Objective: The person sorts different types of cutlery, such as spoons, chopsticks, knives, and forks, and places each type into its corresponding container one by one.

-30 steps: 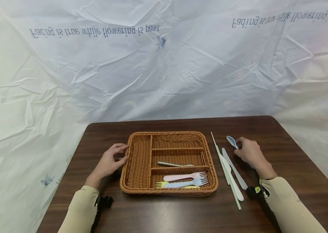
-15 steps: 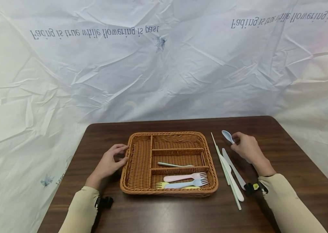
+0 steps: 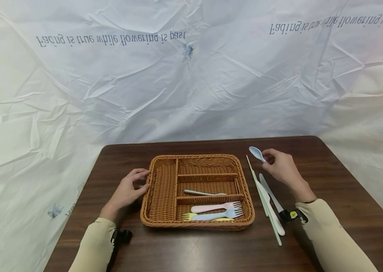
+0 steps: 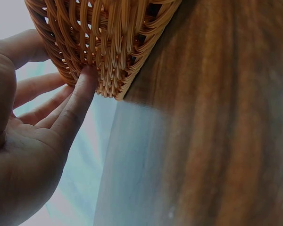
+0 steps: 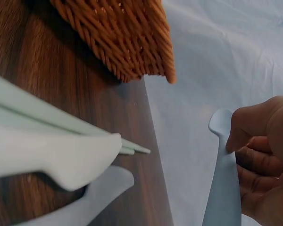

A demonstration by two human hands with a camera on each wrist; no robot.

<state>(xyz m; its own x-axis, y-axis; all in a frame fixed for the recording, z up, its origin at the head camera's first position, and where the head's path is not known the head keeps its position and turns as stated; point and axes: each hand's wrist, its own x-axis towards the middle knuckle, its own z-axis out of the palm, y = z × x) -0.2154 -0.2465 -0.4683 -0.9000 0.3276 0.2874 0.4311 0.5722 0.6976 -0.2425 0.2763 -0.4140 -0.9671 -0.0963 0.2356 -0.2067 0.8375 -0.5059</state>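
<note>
dark wood-grain table (image 3: 157, 249) | creased pale sheeting (image 3: 191, 90) behind and beside table | lettering (image 3: 110, 38) above table | glare (image 3: 195, 251) on table's near part

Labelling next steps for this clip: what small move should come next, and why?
Probably bring the spoon left over the basket: the right hand pinches it just beyond the basket's right side, the left hand touches the opposite side, and forks lie inside.
</note>
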